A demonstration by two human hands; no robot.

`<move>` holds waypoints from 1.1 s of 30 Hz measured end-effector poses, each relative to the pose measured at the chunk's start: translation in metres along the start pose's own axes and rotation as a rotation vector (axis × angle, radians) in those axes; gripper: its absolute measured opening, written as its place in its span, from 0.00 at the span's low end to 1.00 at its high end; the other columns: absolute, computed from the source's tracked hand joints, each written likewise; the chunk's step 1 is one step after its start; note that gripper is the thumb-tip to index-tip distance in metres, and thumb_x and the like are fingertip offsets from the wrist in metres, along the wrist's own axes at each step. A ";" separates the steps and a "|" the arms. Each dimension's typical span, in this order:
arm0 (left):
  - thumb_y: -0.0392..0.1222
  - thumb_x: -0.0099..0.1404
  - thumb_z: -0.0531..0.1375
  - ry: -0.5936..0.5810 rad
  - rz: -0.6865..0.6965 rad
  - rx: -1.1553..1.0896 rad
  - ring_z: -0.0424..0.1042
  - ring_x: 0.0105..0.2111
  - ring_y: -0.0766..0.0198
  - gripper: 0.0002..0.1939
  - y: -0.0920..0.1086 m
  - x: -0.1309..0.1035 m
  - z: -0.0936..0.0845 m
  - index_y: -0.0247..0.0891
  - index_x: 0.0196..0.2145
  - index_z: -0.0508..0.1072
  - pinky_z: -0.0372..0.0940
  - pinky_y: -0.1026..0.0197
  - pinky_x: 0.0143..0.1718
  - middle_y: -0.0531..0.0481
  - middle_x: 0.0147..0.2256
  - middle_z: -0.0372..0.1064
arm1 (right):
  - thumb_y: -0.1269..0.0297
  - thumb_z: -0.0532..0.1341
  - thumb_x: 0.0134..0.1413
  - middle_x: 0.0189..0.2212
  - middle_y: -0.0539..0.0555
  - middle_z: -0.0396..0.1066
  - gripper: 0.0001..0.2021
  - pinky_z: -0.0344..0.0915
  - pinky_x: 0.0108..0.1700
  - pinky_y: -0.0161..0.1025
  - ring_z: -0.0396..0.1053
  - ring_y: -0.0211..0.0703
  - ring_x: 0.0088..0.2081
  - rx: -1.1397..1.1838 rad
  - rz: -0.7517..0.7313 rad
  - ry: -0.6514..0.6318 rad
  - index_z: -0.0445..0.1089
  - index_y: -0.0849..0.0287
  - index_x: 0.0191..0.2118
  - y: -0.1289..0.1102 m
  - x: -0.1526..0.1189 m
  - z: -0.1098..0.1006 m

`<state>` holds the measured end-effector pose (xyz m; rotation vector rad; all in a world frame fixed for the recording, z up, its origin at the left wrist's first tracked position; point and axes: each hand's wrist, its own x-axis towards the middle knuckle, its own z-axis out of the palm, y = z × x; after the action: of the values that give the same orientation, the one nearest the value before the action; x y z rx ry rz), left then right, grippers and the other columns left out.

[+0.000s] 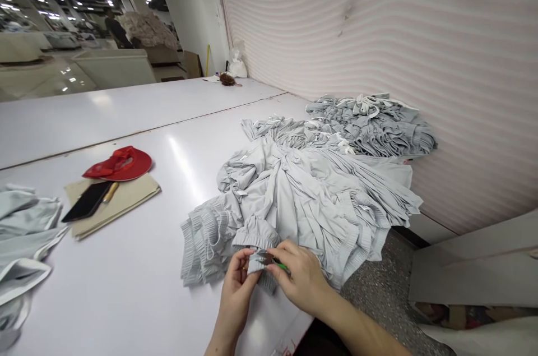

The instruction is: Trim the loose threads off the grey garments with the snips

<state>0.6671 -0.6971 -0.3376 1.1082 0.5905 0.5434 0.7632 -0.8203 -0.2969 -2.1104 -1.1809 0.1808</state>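
Near the table's front edge, my left hand (237, 283) pinches the gathered elastic waistband (257, 260) of a light grey garment (257, 231). My right hand (299, 273) is closed on small thread snips (282, 267); a bit of green and a dark blade show, while the rest is covered by my fingers. The blade lies against the waistband, between the two hands. Around and behind them spreads a heap of light grey garments (294, 188) with ruffled elastic edges. Whether the blade is cutting anything is too small to tell.
Darker grey garments (378, 126) are piled by the striped sheet wall (378, 25). On the left lie a red cap (126, 164), cardboard sheets (121, 207), a black phone (89, 200) and more garments (25, 232). The table's right edge drops to a speckled floor (378, 283).
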 end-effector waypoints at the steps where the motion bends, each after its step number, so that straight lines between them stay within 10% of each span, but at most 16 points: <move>1: 0.47 0.50 0.69 0.000 0.001 0.001 0.71 0.41 0.58 0.19 0.002 -0.001 0.000 0.42 0.39 0.72 0.65 0.60 0.44 0.50 0.37 0.73 | 0.67 0.60 0.59 0.40 0.54 0.73 0.14 0.67 0.39 0.41 0.73 0.46 0.38 0.024 0.006 0.001 0.72 0.55 0.50 0.000 0.001 -0.001; 14: 0.45 0.48 0.71 -0.003 0.013 -0.030 0.73 0.39 0.59 0.19 0.005 -0.006 0.003 0.42 0.39 0.74 0.66 0.62 0.41 0.50 0.36 0.74 | 0.66 0.59 0.60 0.36 0.52 0.75 0.11 0.68 0.35 0.35 0.74 0.41 0.35 0.244 0.028 0.055 0.77 0.53 0.45 0.003 0.005 -0.004; 25: 0.47 0.54 0.67 0.003 0.141 0.098 0.73 0.37 0.59 0.41 0.003 -0.011 0.002 0.45 0.63 0.57 0.65 0.57 0.44 0.50 0.35 0.72 | 0.65 0.60 0.60 0.38 0.51 0.75 0.10 0.67 0.32 0.33 0.74 0.41 0.36 0.232 0.001 -0.005 0.76 0.53 0.46 0.002 0.006 -0.011; 33: 0.42 0.52 0.67 0.152 0.316 0.207 0.71 0.38 0.56 0.33 -0.001 -0.010 0.003 0.43 0.56 0.66 0.62 0.54 0.48 0.50 0.34 0.72 | 0.70 0.63 0.52 0.35 0.51 0.71 0.13 0.65 0.34 0.37 0.71 0.44 0.34 -0.002 0.021 0.050 0.70 0.54 0.45 0.004 -0.007 0.002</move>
<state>0.6621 -0.7066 -0.3359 1.3758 0.6169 0.8601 0.7611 -0.8264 -0.3020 -2.1173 -1.1304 0.1361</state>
